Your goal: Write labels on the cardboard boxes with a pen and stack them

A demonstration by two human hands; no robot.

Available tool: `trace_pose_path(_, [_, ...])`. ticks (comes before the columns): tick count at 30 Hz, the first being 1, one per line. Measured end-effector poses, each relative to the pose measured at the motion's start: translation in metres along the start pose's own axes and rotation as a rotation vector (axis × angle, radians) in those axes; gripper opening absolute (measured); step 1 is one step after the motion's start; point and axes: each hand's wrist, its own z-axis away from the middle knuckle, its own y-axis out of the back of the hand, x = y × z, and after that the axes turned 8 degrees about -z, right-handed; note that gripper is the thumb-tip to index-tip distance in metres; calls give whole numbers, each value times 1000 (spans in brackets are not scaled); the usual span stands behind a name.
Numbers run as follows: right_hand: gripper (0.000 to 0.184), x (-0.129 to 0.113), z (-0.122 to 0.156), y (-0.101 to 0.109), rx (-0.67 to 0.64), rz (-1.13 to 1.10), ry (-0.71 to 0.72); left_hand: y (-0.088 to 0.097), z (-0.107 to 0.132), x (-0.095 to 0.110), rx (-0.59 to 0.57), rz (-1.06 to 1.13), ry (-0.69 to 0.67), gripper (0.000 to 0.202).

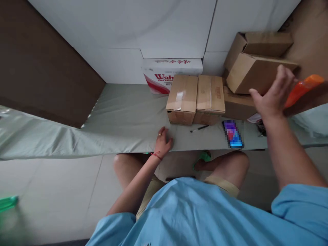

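My right hand [273, 94] is raised in front of a small brown cardboard box [263, 73], thumb and fingers spread apart. Whether it touches the box is unclear. That box leans at a tilt on top of another carton [238, 105], with one more box [269, 42] behind it. On the cloth-covered surface [123, 123], my left hand [163, 140] lies near the front edge, fingers loosely extended and holding nothing. Two taped brown boxes [196, 97] stand side by side just beyond it. A black pen [199, 129] lies in front of them.
A phone [232, 134] with a blurred screen lies near the front edge. Behind the taped boxes stands a white-and-red carton [156, 78]. Something orange [304, 89] is beside my right hand. A large brown panel [46, 65] rises at the left, before a white wall [115, 37].
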Motion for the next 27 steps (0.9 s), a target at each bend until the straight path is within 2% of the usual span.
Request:
trace_pose_path(2, [134, -3, -21, -8, -173, 113, 104, 1, 20, -6, 4, -72, -48, 47])
trace_pose_path(3, [139, -5, -28, -12, -239, 153, 151, 2, 28, -8, -2, -102, -84, 45])
trace_pose_path(4, [137, -7, -33, -17, -288, 178, 188, 2, 34, -8, -8, -138, -123, 44])
trace_pose_path(6, [115, -10, -38, -25, -344, 207, 254, 2, 42, -7, -7, -209, -180, 45])
trace_pose_path(9, [67, -12, -40, -31, -322, 180, 315, -2, 43, -4, 20, -304, -193, 47])
trace_pose_path(11, [52, -14, -39, -32, -280, 116, 343, -5, 42, -3, 32, -348, -193, 48])
trace_pose_path(13, [48, -17, -38, -30, -253, 30, 344, -8, 42, -3, 34, -359, -190, 49])
trace_pose_path(18, [58, -27, -33, -26, -211, -179, 228, -10, 43, -3, 33, -361, -184, 49])
trace_pose_path(23, [55, -25, -33, -26, -215, -149, 251, -9, 43, -2, 29, -343, -168, 50])
trace_pose_path(27, [52, -35, -41, -16, -181, -152, 194, -9, 43, -1, 27, -293, -145, 50])
